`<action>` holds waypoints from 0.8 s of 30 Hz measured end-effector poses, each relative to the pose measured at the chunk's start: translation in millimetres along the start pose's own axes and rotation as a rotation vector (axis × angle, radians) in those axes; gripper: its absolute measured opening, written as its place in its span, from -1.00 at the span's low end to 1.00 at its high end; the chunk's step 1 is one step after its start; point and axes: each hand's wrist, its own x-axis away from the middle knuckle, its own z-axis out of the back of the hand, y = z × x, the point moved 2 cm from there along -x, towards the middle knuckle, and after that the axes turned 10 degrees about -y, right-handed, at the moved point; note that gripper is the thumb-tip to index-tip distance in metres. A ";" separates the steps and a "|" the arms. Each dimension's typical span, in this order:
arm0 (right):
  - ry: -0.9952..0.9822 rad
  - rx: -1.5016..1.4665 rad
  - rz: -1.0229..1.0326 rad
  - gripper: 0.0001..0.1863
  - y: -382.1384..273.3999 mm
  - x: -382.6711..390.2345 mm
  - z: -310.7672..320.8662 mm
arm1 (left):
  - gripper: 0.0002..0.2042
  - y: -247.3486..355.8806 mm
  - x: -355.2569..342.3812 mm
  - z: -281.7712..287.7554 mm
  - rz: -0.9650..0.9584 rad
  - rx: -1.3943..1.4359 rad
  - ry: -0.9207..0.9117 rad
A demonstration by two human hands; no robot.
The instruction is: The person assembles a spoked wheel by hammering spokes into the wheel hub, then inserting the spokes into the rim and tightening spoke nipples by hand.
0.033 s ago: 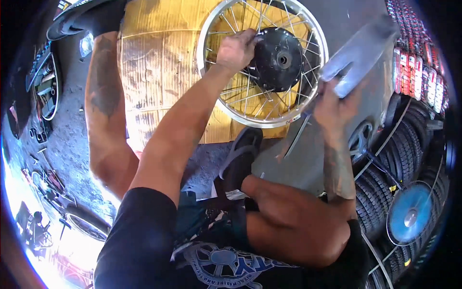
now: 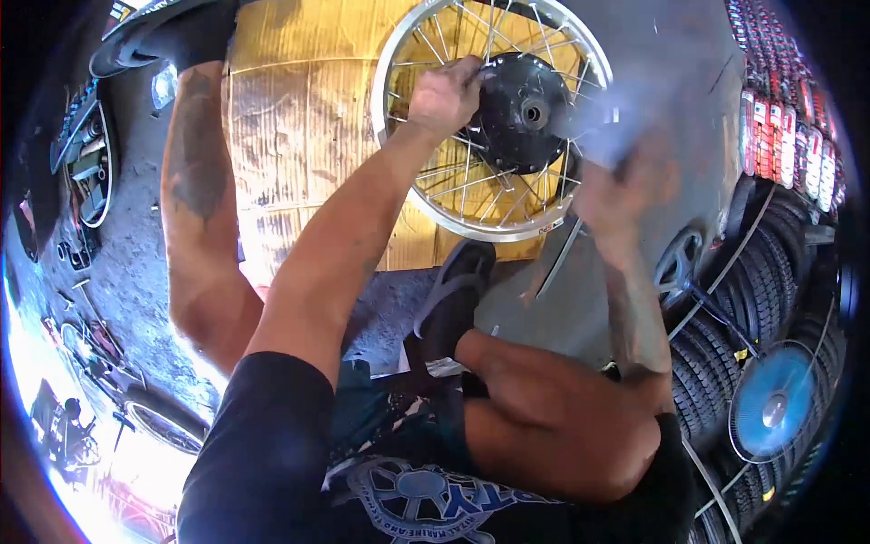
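Observation:
A silver-rimmed spoked wheel (image 2: pixel 497 233) lies flat, partly on a worn sheet of cardboard (image 2: pixel 299 163), with its black hub (image 2: pixel 521 140) facing up. My left hand (image 2: pixel 444 98) is closed at the spokes along the hub's left edge, its fingertips partly hidden. Over the wheel's right side, my right hand (image 2: pixel 627 201) grips a limp, pale grey sheet (image 2: pixel 621 127). Motion smears both, and whether the sheet is cloth or plastic I cannot tell. It overlaps the rim and reaches toward the hub.
Stacked black tyres (image 2: pixel 711 363) and a blue-bladed fan (image 2: pixel 773 408) stand at the right, below red packages (image 2: pixel 770 131). A tray of tools (image 2: pixel 91 172) sits at the far left. A thin rod (image 2: pixel 559 258) lies by the wheel. My sandalled foot (image 2: pixel 458 286) is close to the rim.
The pale sheet has swung from the upper right inward over the rim toward the hub. My right hand has shifted slightly; my left hand and the wheel stay put.

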 end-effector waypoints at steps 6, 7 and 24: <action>-0.140 0.440 0.170 -0.45 -4.8 -21.3 -1.4 | -0.84 -2.9 -2.6 -2.5 -0.004 -0.065 -0.081; -0.147 0.396 0.113 -0.46 -10.6 -19.0 6.4 | -0.84 -3.0 -1.7 -1.6 -0.001 -0.067 -0.045; -0.045 0.318 -0.352 -0.27 71.9 6.4 -36.3 | -0.89 7.3 3.0 22.2 -0.208 -0.024 -0.216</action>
